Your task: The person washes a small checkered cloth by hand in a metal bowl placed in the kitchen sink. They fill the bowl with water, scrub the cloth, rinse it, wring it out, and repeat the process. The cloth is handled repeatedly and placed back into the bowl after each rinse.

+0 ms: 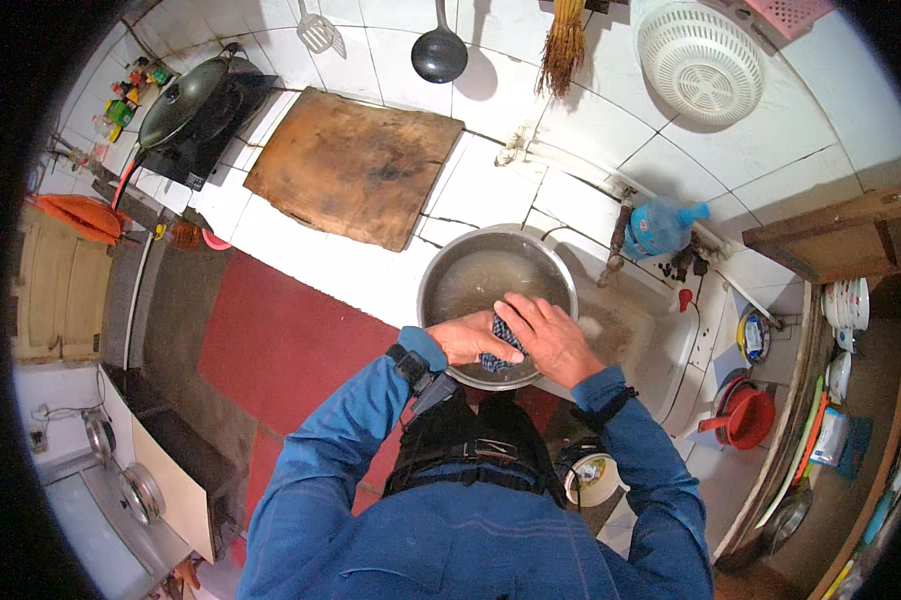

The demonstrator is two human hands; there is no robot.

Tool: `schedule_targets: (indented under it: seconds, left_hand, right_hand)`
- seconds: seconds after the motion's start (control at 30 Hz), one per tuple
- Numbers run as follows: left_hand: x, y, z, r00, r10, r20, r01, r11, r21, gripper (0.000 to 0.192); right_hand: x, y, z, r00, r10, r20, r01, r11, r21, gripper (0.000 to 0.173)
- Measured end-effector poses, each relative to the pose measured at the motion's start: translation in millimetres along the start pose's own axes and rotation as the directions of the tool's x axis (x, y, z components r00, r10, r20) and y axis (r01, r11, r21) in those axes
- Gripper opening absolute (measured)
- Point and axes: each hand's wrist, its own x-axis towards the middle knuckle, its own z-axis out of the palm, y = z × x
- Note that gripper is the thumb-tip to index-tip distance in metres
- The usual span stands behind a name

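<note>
A round metal basin (488, 264) holding cloudy water stands at the counter's front edge, partly over the sink. Above its near side, a dark checked cloth (501, 346) is bunched between both hands. My left hand (469, 339) grips it from the left, thumb along its near side. From the right, my right hand (552, 334) lies over the cloth with its fingers across the top. The palms hide much of the cloth. Whether its lower end touches the water, I cannot tell.
The sink (638, 330) lies right of the basin, under a tap (615, 247). Behind it stands a blue plastic bottle (657, 229). A wooden cutting board (357, 169) and a lidded wok (188, 109) are further left. A white bucket (593, 480) stands near my legs.
</note>
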Motion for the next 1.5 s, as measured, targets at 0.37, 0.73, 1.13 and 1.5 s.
schedule_targets:
  seconds: [0.37, 0.73, 1.13, 1.5]
  left_hand:
    - [8.1, -16.5, -2.1, 0.99, -0.039, -0.139, 0.096, 0.896, 0.433, 0.04]
    - [28.0, -29.2, -10.4, 0.911, 0.362, -0.198, 0.048, 0.383, 0.922, 0.044]
    - [39.9, -25.3, 5.7, 0.831, 0.527, -0.18, 0.142, 0.112, 0.984, 0.037]
    - [27.2, -20.3, 2.0, 0.931, 0.123, -0.344, 0.063, 0.874, 0.482, 0.03]
  right_hand:
    - [2.1, 1.1, 23.5, 0.999, 0.042, 0.018, -0.038, 0.986, -0.16, 0.02]
    - [18.3, 11.0, 37.5, 0.952, 0.274, 0.138, -0.269, 0.961, -0.057, 0.022]
    - [14.7, 31.8, 42.9, 0.814, 0.496, 0.303, -0.544, 0.833, 0.099, 0.03]
    - [-24.3, 18.4, 3.8, 0.938, 0.338, 0.082, -0.335, 0.814, 0.474, 0.077]
